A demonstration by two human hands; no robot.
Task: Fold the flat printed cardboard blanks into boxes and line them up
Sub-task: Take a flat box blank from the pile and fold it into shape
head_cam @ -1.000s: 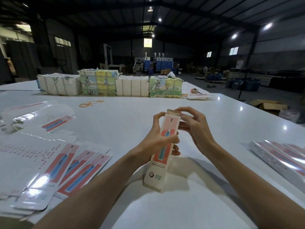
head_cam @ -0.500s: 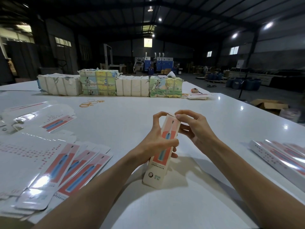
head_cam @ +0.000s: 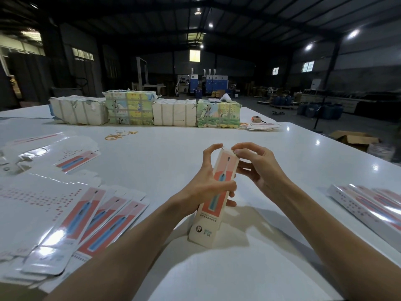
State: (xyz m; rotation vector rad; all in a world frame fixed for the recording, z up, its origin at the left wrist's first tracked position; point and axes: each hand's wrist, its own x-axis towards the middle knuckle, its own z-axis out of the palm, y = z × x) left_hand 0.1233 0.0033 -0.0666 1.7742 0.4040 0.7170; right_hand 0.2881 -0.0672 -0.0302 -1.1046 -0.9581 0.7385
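Observation:
A tall narrow box [head_cam: 208, 222], printed with a blue toothbrush on a coral panel, stands upright on its lower end on the white table [head_cam: 282, 153], tilted slightly away from me. My left hand [head_cam: 208, 183] grips the box round its middle, thumb across the front. My right hand [head_cam: 253, 166] pinches the flap at the box's top end. Flat printed blanks [head_cam: 71, 218] lie fanned out at the left. Several finished boxes [head_cam: 368, 205] lie side by side at the right edge.
More flat blanks [head_cam: 63, 155] lie further back on the left. Wrapped bundles [head_cam: 145, 111] form a row along the table's far side, with loose rubber bands [head_cam: 119, 134] in front of them. A small stack of blanks [head_cam: 262, 126] sits at the far right corner.
The top flap of the box has gone down under my right fingers, and the box has sunk a little lower on the table. My left hand keeps its grip on the middle.

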